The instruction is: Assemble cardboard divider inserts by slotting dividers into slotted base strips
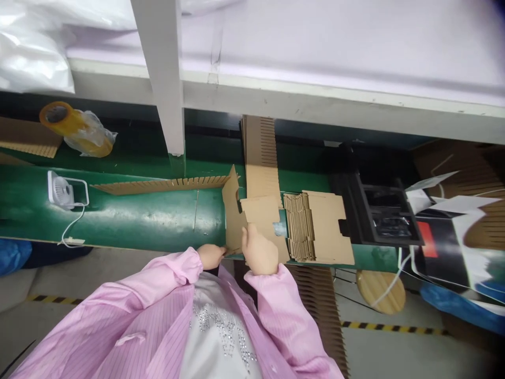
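Observation:
A die-cut brown cardboard piece (258, 213) lies at the near edge of the green work surface (150, 218), one side flap (232, 202) folded upright. My left hand (212, 256) pinches the lower corner of that flap, fingers closed. My right hand (258, 252) presses on the near part of the cardboard piece with the fingers curled over it. Both arms wear pink striped sleeves. Just right of my right hand a stack of flat cardboard blanks (317, 226) rests.
A taller stack of slotted cardboard (260, 152) stands behind. A long slotted strip (161, 185) lies left. A small white fan (62, 190) and tape rolls (73, 126) sit far left. Black trays (379, 213) are right; a round wooden stool (381, 291) below.

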`<action>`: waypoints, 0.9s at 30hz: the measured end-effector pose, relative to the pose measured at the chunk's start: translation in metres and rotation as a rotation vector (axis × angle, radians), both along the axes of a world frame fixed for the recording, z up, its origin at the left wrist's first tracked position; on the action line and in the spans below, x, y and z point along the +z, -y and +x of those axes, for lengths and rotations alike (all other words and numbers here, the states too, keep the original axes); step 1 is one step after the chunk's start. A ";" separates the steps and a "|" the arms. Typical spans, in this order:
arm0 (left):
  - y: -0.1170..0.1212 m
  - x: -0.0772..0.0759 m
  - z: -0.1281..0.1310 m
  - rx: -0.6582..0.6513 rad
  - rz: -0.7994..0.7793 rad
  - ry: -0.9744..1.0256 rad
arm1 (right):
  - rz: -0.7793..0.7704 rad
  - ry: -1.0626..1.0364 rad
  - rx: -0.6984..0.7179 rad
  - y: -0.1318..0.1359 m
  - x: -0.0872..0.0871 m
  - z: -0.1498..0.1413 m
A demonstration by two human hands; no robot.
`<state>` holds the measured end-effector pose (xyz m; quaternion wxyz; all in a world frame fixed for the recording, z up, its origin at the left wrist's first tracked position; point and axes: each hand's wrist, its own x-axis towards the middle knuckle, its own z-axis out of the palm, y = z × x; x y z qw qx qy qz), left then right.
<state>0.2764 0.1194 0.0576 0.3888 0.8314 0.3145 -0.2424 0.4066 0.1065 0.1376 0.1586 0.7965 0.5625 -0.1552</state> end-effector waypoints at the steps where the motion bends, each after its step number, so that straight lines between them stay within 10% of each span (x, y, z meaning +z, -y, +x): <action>1: 0.003 0.000 0.001 0.015 0.003 0.000 | 0.010 -0.002 0.008 0.001 -0.001 0.003; 13: 0.043 -0.005 0.017 0.219 0.076 -0.003 | 0.008 -0.079 0.122 0.022 -0.021 0.022; 27: 0.036 0.001 0.034 0.184 0.151 -0.079 | -0.151 -0.369 0.264 0.007 0.009 0.028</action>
